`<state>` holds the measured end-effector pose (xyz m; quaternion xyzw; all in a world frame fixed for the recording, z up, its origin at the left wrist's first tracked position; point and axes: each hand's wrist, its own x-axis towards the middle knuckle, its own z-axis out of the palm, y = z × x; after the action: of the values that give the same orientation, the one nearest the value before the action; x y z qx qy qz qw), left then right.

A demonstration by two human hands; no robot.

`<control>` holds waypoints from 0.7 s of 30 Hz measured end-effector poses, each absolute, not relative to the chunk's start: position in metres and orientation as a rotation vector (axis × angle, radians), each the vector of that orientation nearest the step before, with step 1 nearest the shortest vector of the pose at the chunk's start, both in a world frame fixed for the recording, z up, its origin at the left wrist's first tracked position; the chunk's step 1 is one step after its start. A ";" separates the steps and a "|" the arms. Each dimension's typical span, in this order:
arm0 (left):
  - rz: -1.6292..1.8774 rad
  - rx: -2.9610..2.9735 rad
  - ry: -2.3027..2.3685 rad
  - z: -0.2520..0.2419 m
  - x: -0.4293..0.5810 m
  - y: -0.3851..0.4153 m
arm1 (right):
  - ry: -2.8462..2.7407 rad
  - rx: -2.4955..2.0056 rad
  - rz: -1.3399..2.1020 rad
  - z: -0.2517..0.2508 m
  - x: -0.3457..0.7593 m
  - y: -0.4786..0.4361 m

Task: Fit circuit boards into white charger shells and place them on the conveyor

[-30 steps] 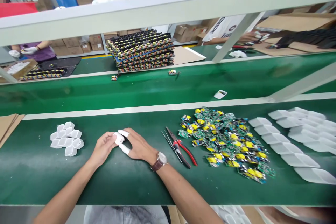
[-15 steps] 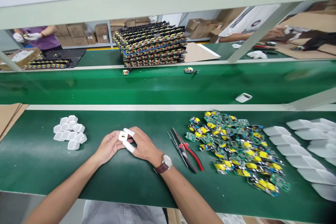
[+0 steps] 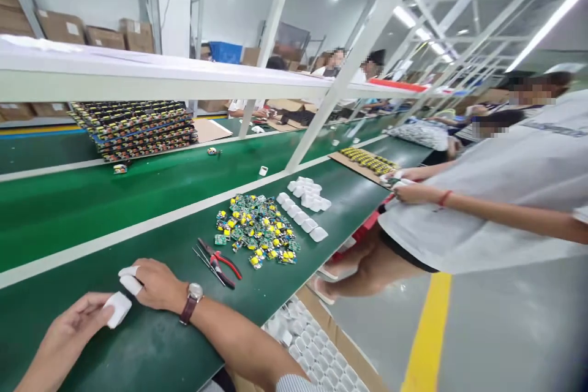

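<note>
At lower left, the casing (image 3: 117, 308) in the left hand (image 3: 76, 327) looks like smooth, matt white plastic. The right hand (image 3: 158, 285) wears white rubbery finger cots (image 3: 131, 285) and a watch (image 3: 195, 292) with a shiny metal case on a brown leather-like strap. The green table cover (image 3: 138, 349) is matt. At centre, the pliers (image 3: 220, 262) have glossy red plastic grips.

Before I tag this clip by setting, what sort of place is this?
Probably an electronics assembly line: a long green workbench holding a pile of small circuit boards and white plastic housings, with stacked board trays behind.
</note>
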<state>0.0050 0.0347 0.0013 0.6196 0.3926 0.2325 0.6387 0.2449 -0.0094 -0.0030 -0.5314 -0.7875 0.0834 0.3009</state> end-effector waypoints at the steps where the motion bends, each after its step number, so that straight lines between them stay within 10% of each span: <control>1: 0.544 1.517 0.914 0.014 0.008 0.043 | -2.083 -1.440 0.194 -0.002 0.245 -0.011; 12: 0.744 2.200 1.454 0.072 0.026 0.218 | -2.094 -1.331 0.134 -0.017 0.243 -0.016; 21: 0.988 2.147 1.411 0.086 -0.012 0.207 | -2.153 -1.335 0.074 -0.017 0.243 -0.017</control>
<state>-0.0116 0.2072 0.0863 0.7654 0.5029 0.3521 0.1931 0.2434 -0.0175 -0.0170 -0.5027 -0.8107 0.0279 0.2989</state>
